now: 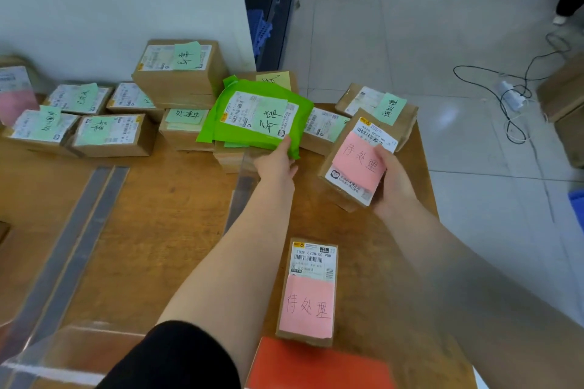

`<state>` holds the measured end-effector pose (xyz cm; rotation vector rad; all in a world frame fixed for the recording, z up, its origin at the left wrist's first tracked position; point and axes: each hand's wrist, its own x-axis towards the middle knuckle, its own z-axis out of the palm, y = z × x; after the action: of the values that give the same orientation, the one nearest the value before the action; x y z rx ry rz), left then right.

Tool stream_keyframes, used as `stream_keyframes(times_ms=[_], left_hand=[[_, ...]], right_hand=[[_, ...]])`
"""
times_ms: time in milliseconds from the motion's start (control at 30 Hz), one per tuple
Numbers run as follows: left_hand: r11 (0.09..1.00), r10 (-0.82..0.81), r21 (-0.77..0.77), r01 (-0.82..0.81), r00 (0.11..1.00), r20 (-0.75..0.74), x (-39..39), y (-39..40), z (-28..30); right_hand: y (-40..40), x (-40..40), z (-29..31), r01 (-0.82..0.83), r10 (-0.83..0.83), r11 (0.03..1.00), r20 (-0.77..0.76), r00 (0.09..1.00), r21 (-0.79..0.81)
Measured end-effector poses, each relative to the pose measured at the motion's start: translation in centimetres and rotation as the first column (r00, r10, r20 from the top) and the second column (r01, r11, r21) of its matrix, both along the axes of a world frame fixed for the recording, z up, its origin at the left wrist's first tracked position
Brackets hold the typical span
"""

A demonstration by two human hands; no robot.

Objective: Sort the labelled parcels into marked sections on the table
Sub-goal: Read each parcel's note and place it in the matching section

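Note:
My left hand [276,164] grips the near edge of a bright green mailer bag [252,118] with a green note, which lies on top of stacked boxes. My right hand [395,181] holds a brown cardboard box with a pink note [354,161], tilted just above the wooden table [158,215]. Another brown box with a pink note [308,292] lies flat on the table near me, between my forearms. Several brown boxes with green notes [104,133] sit in rows and stacks at the table's far side.
Grey tape strips [79,230] run diagonally across the table as section lines. A red-orange item [316,366] lies at the near edge. A white wall stands behind the left parcels. To the right, the tiled floor holds cables and a power strip [512,98] and cardboard boxes [565,104].

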<state>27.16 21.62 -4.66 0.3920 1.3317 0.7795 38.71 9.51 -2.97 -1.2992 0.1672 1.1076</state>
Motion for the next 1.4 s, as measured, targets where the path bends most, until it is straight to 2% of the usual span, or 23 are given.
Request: stream_keyframes(times_ms=[100,267,433,600,767,967,1133,1200,1300,1400], left_hand=[[0.998,0.035,0.055,-0.037,0.999,0.033,-0.1,-0.1,-0.3],[0.988,-0.043,0.149,0.048,0.998,-0.035,-0.8,-0.6,-0.5],[0.998,-0.034,0.052,0.035,0.999,-0.008,-1.1,-0.7,-0.6],[0.993,-0.119,-0.009,0.119,0.992,0.050,-0.1,-0.8,0.2],[0.993,-0.037,0.113,0.036,0.999,0.003,0.1,-1.3,0.0],[0.960,-0.169,0.221,0.170,0.985,-0.025,-1.4,-3.7,-0.3],[0.919,-0.267,0.308,0.247,0.963,0.024,-2.8,-5.7,0.0],[0.927,-0.256,0.282,0.248,0.967,-0.008,-3.3,-6.8,0.1],[0.977,-0.180,0.120,0.175,0.983,0.033,-4.2,-7.3,-1.0],[0.960,-0.276,0.039,0.276,0.961,-0.003,-3.9,-7.3,-2.0]], right_hand=[[-0.6,0.2,-0.3,-0.032,0.032,0.999,-0.004,0.999,-0.017],[-1.3,-0.1,-0.6,-0.039,0.038,0.999,-0.013,0.999,-0.032],[-1.9,-0.1,-0.7,-0.047,0.048,0.998,0.011,0.999,-0.051],[-2.3,-0.1,-1.3,-0.076,0.080,0.992,0.036,0.996,-0.098],[-3.0,0.1,-1.9,-0.066,0.072,0.991,0.045,0.996,-0.115],[-3.8,0.1,-1.3,-0.069,0.076,0.991,0.059,0.995,-0.110],[-5.6,0.7,0.3,-0.058,0.065,0.996,0.115,0.991,-0.064],[-6.3,1.1,0.6,-0.075,0.088,0.994,0.183,0.979,-0.078],[-6.8,1.7,0.1,-0.103,0.128,0.984,0.170,0.977,-0.148],[-7.4,2.4,-1.0,-0.108,0.139,0.976,0.159,0.977,-0.190]])
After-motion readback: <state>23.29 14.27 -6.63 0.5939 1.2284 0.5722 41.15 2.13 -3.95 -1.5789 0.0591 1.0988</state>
